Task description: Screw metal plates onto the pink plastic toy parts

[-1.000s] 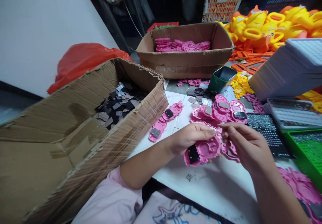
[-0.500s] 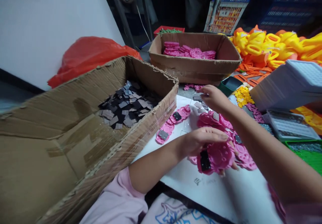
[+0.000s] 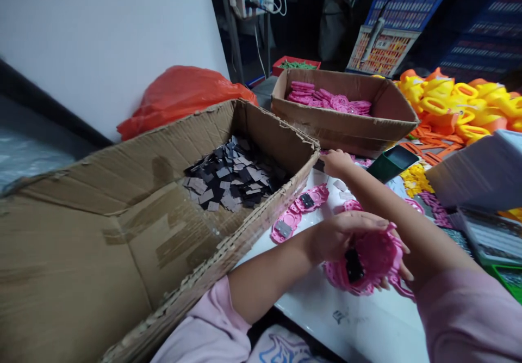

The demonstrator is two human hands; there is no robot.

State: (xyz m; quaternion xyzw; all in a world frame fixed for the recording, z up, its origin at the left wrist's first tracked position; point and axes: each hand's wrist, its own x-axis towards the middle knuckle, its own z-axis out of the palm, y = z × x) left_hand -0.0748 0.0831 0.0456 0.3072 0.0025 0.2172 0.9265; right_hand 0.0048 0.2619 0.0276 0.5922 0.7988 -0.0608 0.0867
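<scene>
My left hand [image 3: 340,232] is closed around a pink plastic shell [image 3: 375,259], round with a scalloped edge. A black rectangular piece [image 3: 354,265] sits in the shell, which is tilted above the white board. Farther forward, my right hand [image 3: 337,164] is beside the near corner of the large carton, its fingers curled over small dark grey pieces [image 3: 320,165]; whatever is in the fingertips is too small to make out. Between carton and left hand lie pink shells with a black piece [image 3: 313,197] and a grey piece [image 3: 285,227]. More pink shells are partly hidden behind my arms.
A large carton [image 3: 196,276] on the left holds many thin dark squares [image 3: 232,178]. Behind stands a carton [image 3: 342,131] of pink parts. To the right are a dark green container [image 3: 392,162], yellow toys [image 3: 465,107], a white bin [image 3: 477,175] and a green tray [image 3: 508,281].
The view has swung left, so things appear farther right. My right hand has reached lower, to the small pieces by the carton's corner. The shell in my left hand is tilted more.
</scene>
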